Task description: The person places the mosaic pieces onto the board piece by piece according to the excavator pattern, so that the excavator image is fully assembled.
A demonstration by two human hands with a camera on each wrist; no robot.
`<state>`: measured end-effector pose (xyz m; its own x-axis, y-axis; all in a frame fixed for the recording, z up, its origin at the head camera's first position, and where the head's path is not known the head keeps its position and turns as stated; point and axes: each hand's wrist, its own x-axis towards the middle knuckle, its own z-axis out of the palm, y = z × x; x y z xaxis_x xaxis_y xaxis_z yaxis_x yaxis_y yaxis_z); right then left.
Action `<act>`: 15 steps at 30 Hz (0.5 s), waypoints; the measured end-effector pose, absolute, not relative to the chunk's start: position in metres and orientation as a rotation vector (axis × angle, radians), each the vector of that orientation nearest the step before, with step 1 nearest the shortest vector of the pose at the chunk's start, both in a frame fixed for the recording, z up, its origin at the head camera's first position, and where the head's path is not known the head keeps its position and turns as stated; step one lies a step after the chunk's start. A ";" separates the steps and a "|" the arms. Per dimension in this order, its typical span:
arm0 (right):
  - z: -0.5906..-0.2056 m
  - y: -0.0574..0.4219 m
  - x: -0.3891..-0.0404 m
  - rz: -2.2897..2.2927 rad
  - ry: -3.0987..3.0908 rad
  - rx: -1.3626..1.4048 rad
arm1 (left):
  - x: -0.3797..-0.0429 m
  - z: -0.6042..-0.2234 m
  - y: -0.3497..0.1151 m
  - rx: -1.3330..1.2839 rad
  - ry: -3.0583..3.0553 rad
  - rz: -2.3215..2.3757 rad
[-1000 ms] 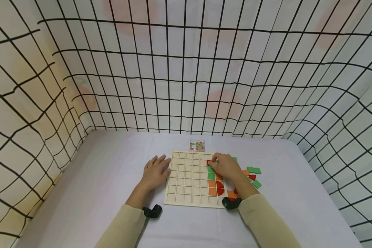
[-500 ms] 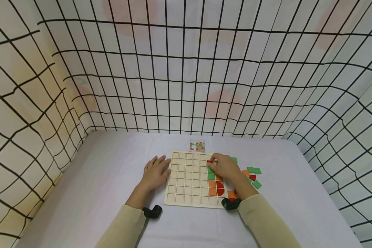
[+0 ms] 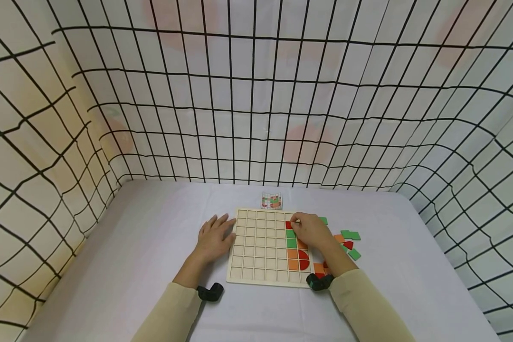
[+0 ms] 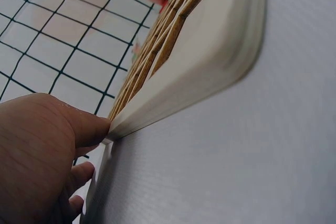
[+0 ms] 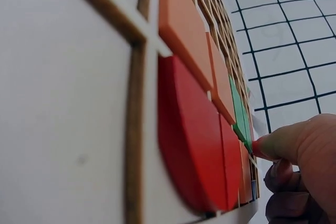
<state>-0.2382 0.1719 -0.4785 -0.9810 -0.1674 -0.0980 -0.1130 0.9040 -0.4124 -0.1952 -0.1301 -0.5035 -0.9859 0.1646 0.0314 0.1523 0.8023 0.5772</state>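
A pale wooden grid board (image 3: 256, 247) lies on the table. My left hand (image 3: 213, 240) rests at its left side, fingers spread; in the left wrist view the thumb (image 4: 89, 129) touches the board's edge. My right hand (image 3: 311, 229) is over the upper right of the board. Its thumb and index finger pinch a small red tile (image 3: 288, 224) at a cell there, just above the green tiles (image 3: 291, 238). Lower in the same columns lie orange tiles (image 3: 293, 259) and red rounded tiles (image 3: 303, 260). The right hand covers part of the right columns.
Loose green tiles (image 3: 350, 234), an orange tile (image 3: 339, 238) and a red rounded piece (image 3: 348, 244) lie right of the board. More pieces lie near the right wrist camera (image 3: 319, 281). A patterned card (image 3: 271, 200) lies behind the board. Black wire mesh (image 3: 256, 114) surrounds the table.
My right thumb and fingertips shift slightly over the red tile, first covering more of it, then showing more. The left hand and the board stay in place.
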 end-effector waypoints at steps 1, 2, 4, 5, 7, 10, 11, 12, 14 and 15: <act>-0.478 0.172 -0.238 -0.629 2.940 -0.222 | -0.195 -0.503 -0.130 0.260 2.963 0.944; -0.478 0.173 -0.238 -0.634 2.938 -0.225 | -0.195 -0.503 -0.130 0.260 2.964 0.941; -0.478 0.174 -0.237 -0.652 2.930 -0.232 | -0.195 -0.503 -0.130 0.259 2.966 0.939; -0.478 0.174 -0.237 -0.659 2.923 -0.233 | -0.195 -0.503 -0.130 0.258 2.965 0.939; -0.477 0.176 -0.237 -0.668 2.919 -0.245 | -0.195 -0.503 -0.130 0.257 2.964 0.939; -0.477 0.180 -0.236 -0.687 2.912 -0.251 | -0.195 -0.503 -0.130 0.257 2.962 0.941; -0.477 0.182 -0.235 -0.689 2.913 -0.248 | -0.195 -0.503 -0.130 0.256 2.960 0.943; -0.476 0.184 -0.235 -0.692 2.916 -0.243 | -0.195 -0.502 -0.130 0.257 2.959 0.945; -0.475 0.188 -0.234 -0.702 2.910 -0.229 | -0.195 -0.502 -0.130 0.259 2.961 0.945; -0.474 0.190 -0.233 -0.705 2.909 -0.224 | -0.195 -0.502 -0.130 0.259 2.961 0.943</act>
